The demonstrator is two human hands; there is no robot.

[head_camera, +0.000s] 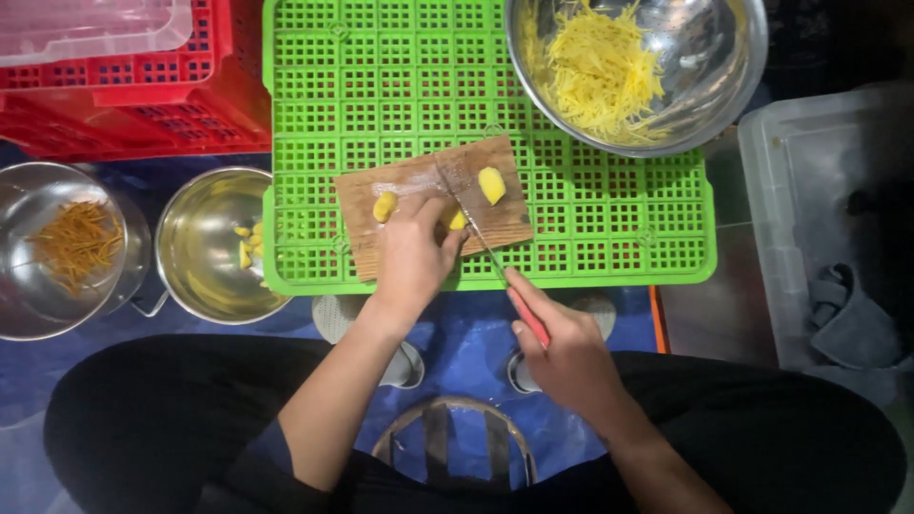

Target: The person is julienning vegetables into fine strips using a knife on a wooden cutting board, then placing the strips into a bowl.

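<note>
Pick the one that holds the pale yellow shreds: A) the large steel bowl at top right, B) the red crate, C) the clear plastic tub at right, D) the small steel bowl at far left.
A: the large steel bowl at top right holds the heap of pale yellow shreds; it sits on the green crate.

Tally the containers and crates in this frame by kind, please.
Steel bowls: 3 (shreds, pieces, orange strips)
Plastic crates: 2 (green, red)
Clear plastic tubs: 2 ()
Total: 7
</note>
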